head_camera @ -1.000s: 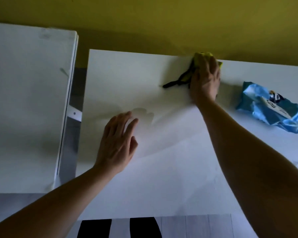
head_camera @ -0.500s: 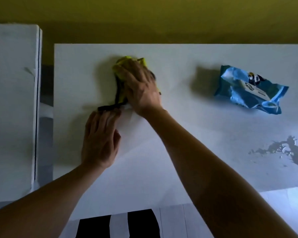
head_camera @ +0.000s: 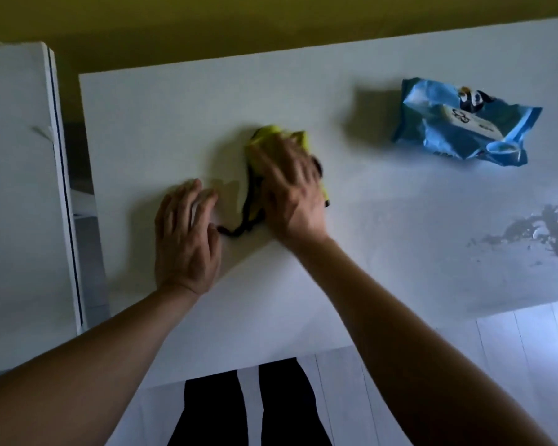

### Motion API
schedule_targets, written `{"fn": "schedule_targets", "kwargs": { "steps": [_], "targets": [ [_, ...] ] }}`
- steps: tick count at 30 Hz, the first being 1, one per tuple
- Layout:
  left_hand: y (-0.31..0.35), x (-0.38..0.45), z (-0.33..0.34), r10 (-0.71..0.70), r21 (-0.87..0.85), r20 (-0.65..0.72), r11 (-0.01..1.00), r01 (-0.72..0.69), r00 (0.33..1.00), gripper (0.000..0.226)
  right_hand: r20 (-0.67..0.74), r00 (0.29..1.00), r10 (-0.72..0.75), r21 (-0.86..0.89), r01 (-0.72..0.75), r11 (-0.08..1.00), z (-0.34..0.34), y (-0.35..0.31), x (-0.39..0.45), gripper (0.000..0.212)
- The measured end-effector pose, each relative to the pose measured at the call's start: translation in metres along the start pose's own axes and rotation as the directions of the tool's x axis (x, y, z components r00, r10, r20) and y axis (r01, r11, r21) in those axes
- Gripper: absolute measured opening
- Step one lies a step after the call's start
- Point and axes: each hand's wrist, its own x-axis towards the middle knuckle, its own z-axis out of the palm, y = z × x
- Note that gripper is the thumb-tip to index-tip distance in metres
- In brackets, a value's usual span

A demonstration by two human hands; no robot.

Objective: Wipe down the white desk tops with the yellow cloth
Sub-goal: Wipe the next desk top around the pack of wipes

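The yellow cloth (head_camera: 264, 140), with a black edge and a trailing black cord, lies on the white desk top (head_camera: 174, 107) near its middle. My right hand (head_camera: 290, 185) presses flat on the cloth, fingers spread and blurred by motion, covering most of it. My left hand (head_camera: 186, 236) rests palm down on the desk just left of the cloth, its fingertips beside the cord's end.
A crumpled blue wipes pack (head_camera: 464, 123) lies at the back right. A grey wet smear (head_camera: 541, 233) marks the desk's right side. A second white desk top (head_camera: 16, 204) stands to the left across a narrow gap. Yellow wall behind; my legs below the front edge.
My right hand has swept the cloth from the desk's back edge leftward and then nearer to me. My left hand stays flat on the desk beside it.
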Motion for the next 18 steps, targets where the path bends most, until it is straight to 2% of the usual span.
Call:
{"fn": "schedule_targets", "kwargs": {
  "steps": [2, 4, 7, 10, 12, 14, 18],
  "targets": [
    [0.001, 0.001, -0.001, 0.0, -0.003, -0.009, 1.0, 0.0, 1.0, 0.055, 0.054, 0.995, -0.089, 0.027, 0.088, 0.996, -0.007, -0.008, -0.018, 0.045],
    [0.0, 0.001, -0.001, 0.002, -0.012, -0.014, 1.0, -0.002, 1.0, 0.056, 0.036, 0.996, -0.077, 0.009, 0.076, 0.997, -0.018, 0.007, -0.022, 0.043],
    [0.001, -0.001, -0.001, 0.005, -0.024, -0.026, 1.0, -0.006, 1.0, 0.056, -0.053, 0.994, 0.091, -0.072, -0.094, 0.993, -0.042, 0.052, -0.03, 0.043],
    [0.001, 0.0, 0.001, 0.018, -0.025, -0.04, 1.0, -0.019, 0.999, 0.055, -0.104, 0.944, 0.314, -0.129, -0.326, 0.937, -0.066, 0.081, -0.038, 0.048],
    [-0.001, 0.001, 0.003, 0.028, -0.017, -0.044, 0.999, -0.028, 0.999, 0.055, -0.132, 0.914, 0.384, -0.14, -0.401, 0.906, -0.066, 0.079, -0.04, 0.049],
    [-0.003, 0.0, 0.005, 0.023, -0.018, -0.048, 1.0, -0.024, 0.999, 0.054, -0.132, 0.932, 0.338, -0.138, -0.355, 0.925, -0.056, 0.058, -0.045, 0.049],
    [-0.005, 0.0, 0.007, 0.018, -0.03, -0.043, 0.999, -0.02, 0.999, 0.054, -0.003, 0.998, 0.063, 0.004, -0.062, 0.998, -0.02, -0.036, -0.089, 0.044]
  ]
}}
